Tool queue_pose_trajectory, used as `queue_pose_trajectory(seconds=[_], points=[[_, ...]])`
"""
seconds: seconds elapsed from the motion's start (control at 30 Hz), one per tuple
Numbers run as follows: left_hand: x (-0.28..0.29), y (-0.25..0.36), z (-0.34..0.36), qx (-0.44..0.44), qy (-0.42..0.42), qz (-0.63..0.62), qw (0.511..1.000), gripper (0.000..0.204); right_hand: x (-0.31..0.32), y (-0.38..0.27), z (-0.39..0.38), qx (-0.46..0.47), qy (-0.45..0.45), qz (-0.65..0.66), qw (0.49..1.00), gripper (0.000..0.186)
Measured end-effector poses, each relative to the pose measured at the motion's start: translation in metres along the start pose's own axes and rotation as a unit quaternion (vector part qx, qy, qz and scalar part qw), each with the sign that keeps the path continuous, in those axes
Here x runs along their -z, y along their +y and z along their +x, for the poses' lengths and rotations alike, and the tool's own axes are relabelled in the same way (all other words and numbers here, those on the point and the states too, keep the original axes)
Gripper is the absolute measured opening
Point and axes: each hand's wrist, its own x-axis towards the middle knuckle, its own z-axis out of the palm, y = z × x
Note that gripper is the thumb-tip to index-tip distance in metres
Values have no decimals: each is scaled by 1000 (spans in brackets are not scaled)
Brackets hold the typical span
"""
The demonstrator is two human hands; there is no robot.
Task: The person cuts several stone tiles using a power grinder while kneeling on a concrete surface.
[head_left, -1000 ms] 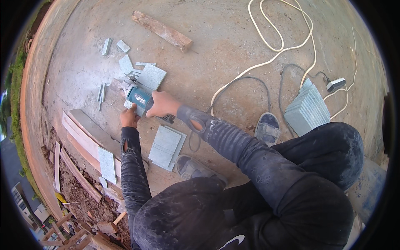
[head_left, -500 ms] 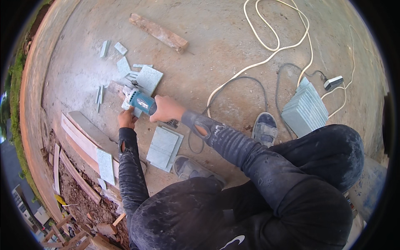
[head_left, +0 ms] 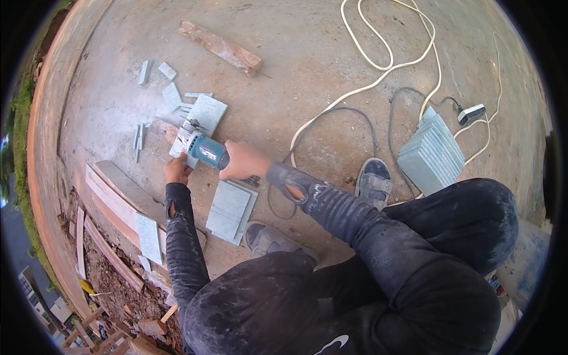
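Note:
My right hand (head_left: 245, 160) is wrapped round the rear body of a teal angle grinder (head_left: 207, 151). The grinder's silver head and disc lie over a pale green-grey stone tile (head_left: 207, 112) on the ground. Below the grinder head, my left hand (head_left: 177, 170) is closed at the near left corner of the tile piece (head_left: 176, 148); its thumb and fingertips are partly hidden there. Cut strips (head_left: 139, 141) and small offcuts (head_left: 168, 71) of the same stone lie beyond and to the left. Nearer my foot rest two overlapping tiles (head_left: 229, 207).
A stack of tiles (head_left: 432, 155) leans by my right foot. A cream cable (head_left: 355, 92) and a dark cord (head_left: 374, 127) loop over the concrete, with a socket block (head_left: 471, 114) at the right. A timber block (head_left: 222, 48) lies ahead; boards (head_left: 115, 198) and rubble are at left.
The grinder has drawn back slightly toward the right, and its head and disc show more plainly. Less dust hangs around the cut. My left hand stays at the tile's corner.

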Motion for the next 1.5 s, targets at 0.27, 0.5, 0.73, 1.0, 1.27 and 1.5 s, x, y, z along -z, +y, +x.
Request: queue_pose_trajectory(seconds=[0.27, 0.5, 0.73, 1.0, 1.27, 1.5], points=[[-3, 3, -6, -7, -12, 0, 1000, 25, -2, 12, -8, 14, 7, 4, 1000, 62], [-3, 2, -5, -3, -11, -5, 1000, 30, -7, 25, -13, 28, 11, 14, 999, 62], [-4, 4, -7, -6, -13, 2, 1000, 31, -7, 33, -22, 33, 9, 25, 999, 61], [0, 1, 0, -1, -12, 9, 1000, 37, -6, 39, -27, 44, 12, 49, 998, 58], [-1, 0, -1, -14, -18, 0, 1000, 37, -3, 37, -24, 45, 10, 36, 998, 57], [-1, 4, -5, 2, -19, 13, 1000, 31, 2, 30, -16, 34, -10, 38, 999, 57]])
